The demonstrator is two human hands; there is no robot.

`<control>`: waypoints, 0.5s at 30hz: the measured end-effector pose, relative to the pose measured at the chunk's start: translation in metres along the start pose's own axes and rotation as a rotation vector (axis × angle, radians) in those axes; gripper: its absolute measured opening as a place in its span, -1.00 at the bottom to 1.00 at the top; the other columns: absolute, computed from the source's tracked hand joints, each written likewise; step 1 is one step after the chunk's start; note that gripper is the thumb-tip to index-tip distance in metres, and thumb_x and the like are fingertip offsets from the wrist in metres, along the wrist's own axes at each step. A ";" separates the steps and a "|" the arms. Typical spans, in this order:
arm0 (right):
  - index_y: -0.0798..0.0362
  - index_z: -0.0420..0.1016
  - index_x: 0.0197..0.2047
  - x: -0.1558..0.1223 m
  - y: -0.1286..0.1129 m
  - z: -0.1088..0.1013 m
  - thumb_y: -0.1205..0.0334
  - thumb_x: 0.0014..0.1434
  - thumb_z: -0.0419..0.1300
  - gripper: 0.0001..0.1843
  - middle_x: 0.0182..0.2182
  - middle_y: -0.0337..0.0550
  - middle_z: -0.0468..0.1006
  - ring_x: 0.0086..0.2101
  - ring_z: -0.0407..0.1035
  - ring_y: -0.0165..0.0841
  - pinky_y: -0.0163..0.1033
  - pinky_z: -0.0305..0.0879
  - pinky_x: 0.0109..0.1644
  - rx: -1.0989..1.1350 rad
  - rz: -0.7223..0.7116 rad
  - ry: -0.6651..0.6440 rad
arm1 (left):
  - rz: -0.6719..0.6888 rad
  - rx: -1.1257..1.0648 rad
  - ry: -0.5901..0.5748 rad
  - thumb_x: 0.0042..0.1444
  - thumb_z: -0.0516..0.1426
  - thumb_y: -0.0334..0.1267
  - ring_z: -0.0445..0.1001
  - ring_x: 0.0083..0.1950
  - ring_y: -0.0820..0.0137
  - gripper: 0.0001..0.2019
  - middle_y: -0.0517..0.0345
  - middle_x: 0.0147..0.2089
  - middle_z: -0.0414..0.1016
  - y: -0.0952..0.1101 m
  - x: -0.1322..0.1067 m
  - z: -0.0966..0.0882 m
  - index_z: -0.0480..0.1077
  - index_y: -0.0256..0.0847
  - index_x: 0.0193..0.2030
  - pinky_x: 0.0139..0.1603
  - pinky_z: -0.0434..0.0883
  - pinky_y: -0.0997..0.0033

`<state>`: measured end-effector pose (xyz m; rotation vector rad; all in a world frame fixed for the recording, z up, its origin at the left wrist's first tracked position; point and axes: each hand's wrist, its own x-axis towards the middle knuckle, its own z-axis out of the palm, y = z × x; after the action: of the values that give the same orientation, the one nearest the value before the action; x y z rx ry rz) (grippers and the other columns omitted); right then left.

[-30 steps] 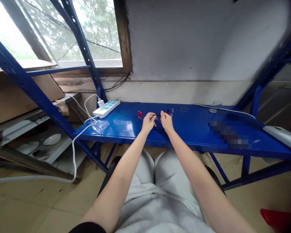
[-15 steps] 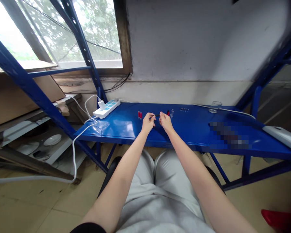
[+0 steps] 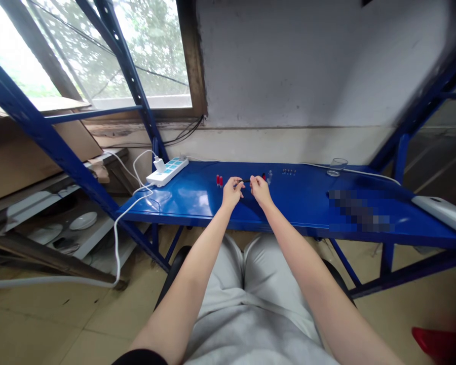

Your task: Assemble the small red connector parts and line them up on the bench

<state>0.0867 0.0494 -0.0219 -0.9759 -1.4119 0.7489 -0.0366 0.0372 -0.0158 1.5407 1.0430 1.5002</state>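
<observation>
Thin black rod-like pc [image 3: 245, 181] pinched at both ends

L hand [image 3: 231, 192] & R hand [image 3: 260, 190] each have fingers closed on one end of the pc, held over the shiny blue metal desk [image 3: 307, 203]. Step in hand: prob. working the pc b/w both hands; detail too small to tell. Next move prob. calls for firm L pinch w/ fine R fingertip control. From the pc: two small red cylinders [image 3: 221, 181] at 9 o'clock, small clear pc [image 3: 269, 176] approx. 3, row of tiny pcs [image 3: 289, 172] b/w 2 & 3.

Left grip [image 3: 232, 193] near right grip [image 3: 260, 191]
</observation>
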 end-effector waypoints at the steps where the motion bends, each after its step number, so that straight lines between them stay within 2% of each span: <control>1: -0.01 0.12 -0.52 0.000 -0.001 0.000 -0.27 0.09 -0.03 -0.52 -0.68 -0.34 0.15 -0.65 0.06 -0.49 -0.34 0.01 -0.59 0.005 0.003 0.028 | 0.008 0.010 -0.001 0.10 0.06 -0.27 0.26 -0.69 0.65 -0.87 0.25 -0.44 0.39 0.001 0.000 0.000 0.24 -0.24 -0.23 -0.65 0.24 0.62; 4: 0.00 0.14 -0.54 -0.001 -0.003 0.001 -0.25 0.08 0.00 -0.52 -0.69 -0.34 0.15 -0.65 0.07 -0.48 -0.34 0.03 -0.58 0.009 0.010 0.074 | 0.031 0.031 0.001 0.11 0.06 -0.25 0.27 -0.69 0.64 -0.87 0.26 -0.45 0.38 0.002 -0.001 0.000 0.25 -0.24 -0.23 -0.64 0.25 0.60; 15: 0.00 0.15 -0.55 -0.003 -0.006 0.002 -0.24 0.09 -0.01 -0.53 -0.68 -0.31 0.16 -0.61 0.10 -0.45 -0.31 0.05 -0.54 -0.032 -0.004 0.068 | 0.064 0.144 0.020 0.17 -0.02 -0.23 0.25 -0.67 0.62 -0.89 0.34 -0.54 0.27 0.005 -0.006 0.000 0.22 -0.19 -0.34 -0.59 0.23 0.59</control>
<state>0.0839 0.0443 -0.0178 -1.0146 -1.3699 0.6857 -0.0366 0.0300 -0.0136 1.6759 1.1443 1.5146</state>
